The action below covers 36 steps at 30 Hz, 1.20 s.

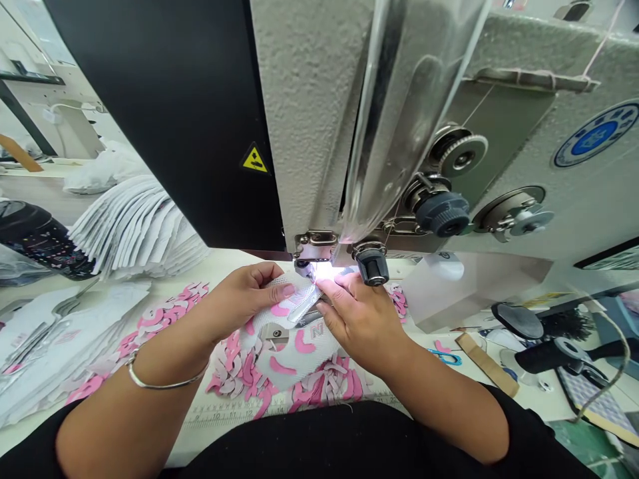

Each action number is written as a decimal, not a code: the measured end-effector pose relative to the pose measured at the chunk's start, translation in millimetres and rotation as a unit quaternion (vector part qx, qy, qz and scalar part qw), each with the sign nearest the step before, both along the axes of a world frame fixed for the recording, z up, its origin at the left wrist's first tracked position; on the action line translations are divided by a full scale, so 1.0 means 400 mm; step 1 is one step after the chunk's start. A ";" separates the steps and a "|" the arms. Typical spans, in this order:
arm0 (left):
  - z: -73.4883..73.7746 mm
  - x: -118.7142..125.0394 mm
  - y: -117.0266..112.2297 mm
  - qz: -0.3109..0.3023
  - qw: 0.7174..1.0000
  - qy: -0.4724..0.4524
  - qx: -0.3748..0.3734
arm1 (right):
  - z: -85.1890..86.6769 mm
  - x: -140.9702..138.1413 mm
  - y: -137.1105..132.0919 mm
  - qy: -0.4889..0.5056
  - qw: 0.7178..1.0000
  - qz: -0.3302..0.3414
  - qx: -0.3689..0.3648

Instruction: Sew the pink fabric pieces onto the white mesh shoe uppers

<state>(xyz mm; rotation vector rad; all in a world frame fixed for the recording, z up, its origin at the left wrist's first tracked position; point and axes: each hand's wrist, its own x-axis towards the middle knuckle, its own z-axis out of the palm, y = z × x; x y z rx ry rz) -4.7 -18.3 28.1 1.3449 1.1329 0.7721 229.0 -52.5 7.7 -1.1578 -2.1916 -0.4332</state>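
A white mesh fabric piece (pixel 299 362) with pink curved patches and a printed letter lies under the head of a sewing machine (pixel 309 133). My left hand (pixel 252 296) pinches its left side, thumb on top and fingers curled. Close to the lit needle area (pixel 319 271), my right hand (pixel 362 316) has its fingertips bent down on the fabric's folded edge. The needle tip is lost in the glare. Loose pink curved cut pieces (pixel 244 366) lie around and below the fabric, some partly hidden by it.
Left stand a fanned stack of white pieces (pixel 144 223), a dark patterned bottle (pixel 44 239) and more white sheets (pixel 44 359). A ruler strip (pixel 219 414) runs along the front. Right are blue thread snips (pixel 446 357), a tan strip (pixel 486 366) and a black thread spool (pixel 542 356).
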 end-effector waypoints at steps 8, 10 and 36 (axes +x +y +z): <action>-0.016 0.012 -0.011 0.191 0.889 0.244 0.336 | -0.012 -0.031 -0.009 0.000 0.994 0.007 0.108; -0.014 0.030 -0.036 0.170 0.823 0.295 0.455 | -0.013 -0.036 -0.012 0.006 0.994 0.007 0.110; -0.030 0.046 -0.033 0.075 0.770 0.321 0.546 | -0.003 -0.012 0.020 0.045 0.998 0.022 -0.035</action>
